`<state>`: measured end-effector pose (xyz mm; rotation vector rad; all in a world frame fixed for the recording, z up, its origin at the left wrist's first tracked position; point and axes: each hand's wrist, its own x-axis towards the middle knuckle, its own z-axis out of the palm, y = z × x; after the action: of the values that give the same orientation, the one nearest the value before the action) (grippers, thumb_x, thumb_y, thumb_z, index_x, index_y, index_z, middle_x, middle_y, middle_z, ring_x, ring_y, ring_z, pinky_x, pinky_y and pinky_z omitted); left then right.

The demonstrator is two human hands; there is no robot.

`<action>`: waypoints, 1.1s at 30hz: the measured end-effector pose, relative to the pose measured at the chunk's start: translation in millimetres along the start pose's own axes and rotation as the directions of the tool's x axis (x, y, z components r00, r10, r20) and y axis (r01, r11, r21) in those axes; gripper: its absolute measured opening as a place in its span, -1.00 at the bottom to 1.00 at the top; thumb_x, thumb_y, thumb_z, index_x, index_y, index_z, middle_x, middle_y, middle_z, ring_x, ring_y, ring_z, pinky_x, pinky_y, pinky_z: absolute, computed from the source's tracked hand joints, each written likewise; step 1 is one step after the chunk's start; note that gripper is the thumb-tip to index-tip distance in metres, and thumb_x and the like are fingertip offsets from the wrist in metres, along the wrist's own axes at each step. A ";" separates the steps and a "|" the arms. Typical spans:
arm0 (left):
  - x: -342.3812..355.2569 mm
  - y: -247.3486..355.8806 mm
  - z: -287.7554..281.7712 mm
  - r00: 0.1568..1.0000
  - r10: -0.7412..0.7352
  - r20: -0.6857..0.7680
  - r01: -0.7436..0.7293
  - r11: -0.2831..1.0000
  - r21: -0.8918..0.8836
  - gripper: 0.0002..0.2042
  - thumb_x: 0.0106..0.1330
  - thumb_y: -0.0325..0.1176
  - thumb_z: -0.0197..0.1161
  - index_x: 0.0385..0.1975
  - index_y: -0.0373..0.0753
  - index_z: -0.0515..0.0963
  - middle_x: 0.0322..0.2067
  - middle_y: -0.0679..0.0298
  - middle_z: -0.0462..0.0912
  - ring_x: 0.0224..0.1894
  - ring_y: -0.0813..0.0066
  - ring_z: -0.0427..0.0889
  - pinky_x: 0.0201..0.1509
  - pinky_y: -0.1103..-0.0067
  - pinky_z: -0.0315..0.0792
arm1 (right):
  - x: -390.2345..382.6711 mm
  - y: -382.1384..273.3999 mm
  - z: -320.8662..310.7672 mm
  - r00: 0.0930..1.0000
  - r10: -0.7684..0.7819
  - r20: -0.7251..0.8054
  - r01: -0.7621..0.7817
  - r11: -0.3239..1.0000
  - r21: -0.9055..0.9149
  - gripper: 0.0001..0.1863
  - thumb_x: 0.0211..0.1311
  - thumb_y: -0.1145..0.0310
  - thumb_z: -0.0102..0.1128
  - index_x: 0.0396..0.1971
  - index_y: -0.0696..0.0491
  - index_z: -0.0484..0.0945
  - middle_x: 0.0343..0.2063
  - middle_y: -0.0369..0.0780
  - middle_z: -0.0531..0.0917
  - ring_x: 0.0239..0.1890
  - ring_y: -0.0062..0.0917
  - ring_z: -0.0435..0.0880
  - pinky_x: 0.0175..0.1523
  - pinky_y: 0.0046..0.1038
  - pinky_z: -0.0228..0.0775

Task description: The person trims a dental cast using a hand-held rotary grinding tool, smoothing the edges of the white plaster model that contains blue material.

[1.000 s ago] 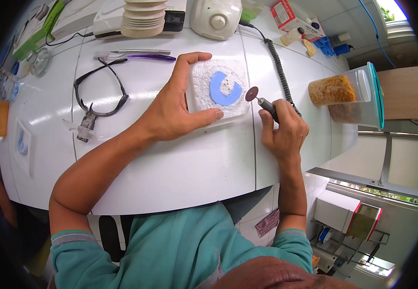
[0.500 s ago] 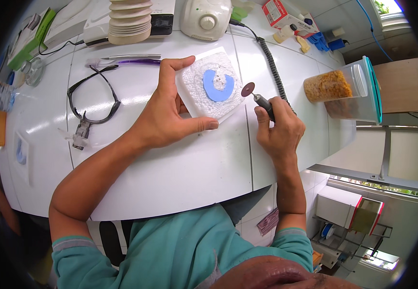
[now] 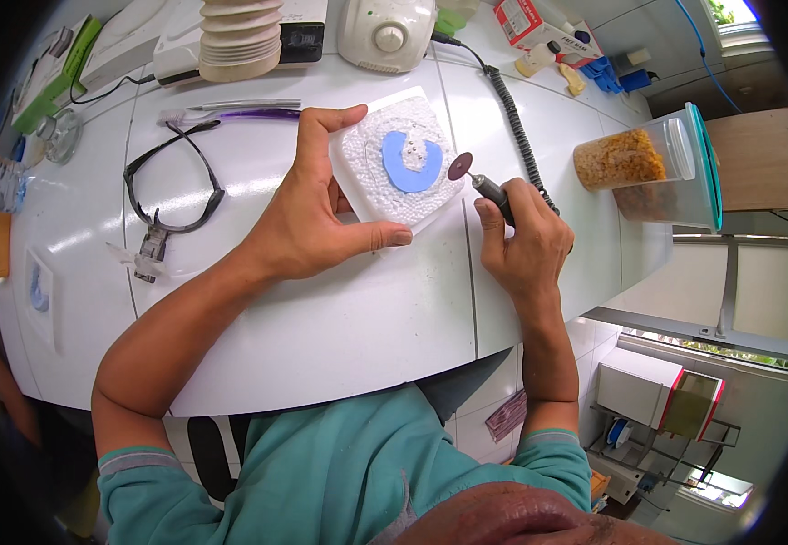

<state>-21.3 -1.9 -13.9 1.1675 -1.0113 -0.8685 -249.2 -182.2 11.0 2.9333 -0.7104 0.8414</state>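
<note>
My left hand [image 3: 308, 213] grips the left and lower edges of a square white slab [image 3: 367, 177] with a bumpy, beaded face, thumb and forefinger spread along it. A blue horseshoe-shaped piece [image 3: 397, 173] sits in the middle of that face, with a few small shiny dots inside its curve. My right hand [image 3: 530, 241] is closed round a dark rotary handpiece [image 3: 494, 195] like a pen. At its tip a thin reddish-brown cutting disc [image 3: 459, 166] stands by the slab's right edge; whether they touch I cannot tell.
A coiled cord [image 3: 514, 123] runs behind my right hand toward a white control box with a knob [image 3: 387, 38]. Headband magnifier glasses [image 3: 176, 182] and slim tools [image 3: 249, 113] lie left. Clear tubs of orange granules [image 3: 625, 159] stand right. Another slab [image 3: 40, 295] lies far left.
My right hand has shifted slightly left, bringing the disc closer to the slab's right edge. My left hand and the slab have hardly moved.
</note>
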 end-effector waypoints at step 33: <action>-0.3 3.1 -0.9 1.000 -0.013 0.016 0.013 1.000 0.008 0.06 0.26 -0.43 0.70 0.53 -0.23 -0.09 0.38 -0.17 0.40 0.39 0.10 0.66 0.50 0.22 0.64 | 0.5 2.3 -1.7 1.000 -0.012 0.016 0.013 1.000 -0.013 -0.57 0.48 0.01 0.49 -0.42 -0.01 0.55 -0.60 -0.31 0.50 -0.68 -0.44 0.45 -0.54 -0.35 0.22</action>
<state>-20.5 -0.7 -11.0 1.1766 -1.0215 -0.8864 -250.6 -184.2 12.4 2.9324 -0.6952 0.8103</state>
